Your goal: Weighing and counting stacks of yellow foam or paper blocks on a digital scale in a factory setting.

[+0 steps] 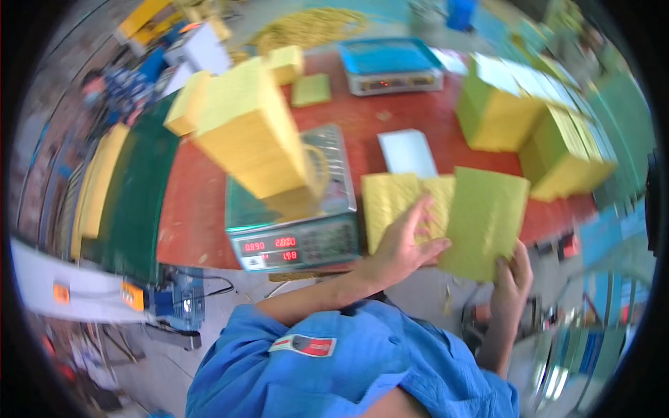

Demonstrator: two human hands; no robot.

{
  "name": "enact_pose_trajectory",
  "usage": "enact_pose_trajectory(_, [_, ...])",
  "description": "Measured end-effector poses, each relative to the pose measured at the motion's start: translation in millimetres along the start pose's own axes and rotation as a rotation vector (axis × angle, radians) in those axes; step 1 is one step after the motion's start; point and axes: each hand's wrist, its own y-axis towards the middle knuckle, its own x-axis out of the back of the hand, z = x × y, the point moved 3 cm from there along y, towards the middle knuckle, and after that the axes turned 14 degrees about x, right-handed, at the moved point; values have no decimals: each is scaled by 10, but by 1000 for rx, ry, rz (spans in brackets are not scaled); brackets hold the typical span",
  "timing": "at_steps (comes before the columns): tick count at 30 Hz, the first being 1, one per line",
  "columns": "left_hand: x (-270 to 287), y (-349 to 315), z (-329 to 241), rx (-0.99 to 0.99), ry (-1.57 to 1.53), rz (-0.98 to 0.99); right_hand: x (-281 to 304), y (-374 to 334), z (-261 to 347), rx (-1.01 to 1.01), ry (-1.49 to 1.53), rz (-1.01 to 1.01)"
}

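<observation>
My right hand (514,275) grips a flat yellow-green paper rectangle (484,223) by its lower right corner. Whether this is one sheet or a thin pad, I cannot tell. My left hand (411,240) is open, fingers apart, its thumb close to the left edge of that paper. Beyond the left hand, two yellow paper pads (389,202) with a bumpy surface lie side by side at the table's near edge. A white card (408,152) lies just behind them. Left of my hands, a digital scale (293,244) with lit red figures carries a tall yellow paper stack (261,132).
On the red table (198,226), a second scale (394,66) with a blue pan stands at the back. Large yellow paper blocks (502,115) stand at the right. A small yellow pad (311,90) lies behind the near scale. Another person (125,90) is at the far left.
</observation>
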Motion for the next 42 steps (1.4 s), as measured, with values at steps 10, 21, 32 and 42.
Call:
enact_pose_trajectory(10, [2345,-360,-1211,-47,-213,-282,-2262,812,913,431,-33,400])
enact_pose_trajectory(21, [3776,316,-1567,32,254,-437,-3806,1641,988,315,115,496])
enact_pose_trajectory(32, [3815,446,-1318,125,116,-337,-3818,1681,751,315,79,455])
enact_pose_trajectory(42, [3801,329,-1203,169,72,-402,-3858,1679,700,499,-149,421])
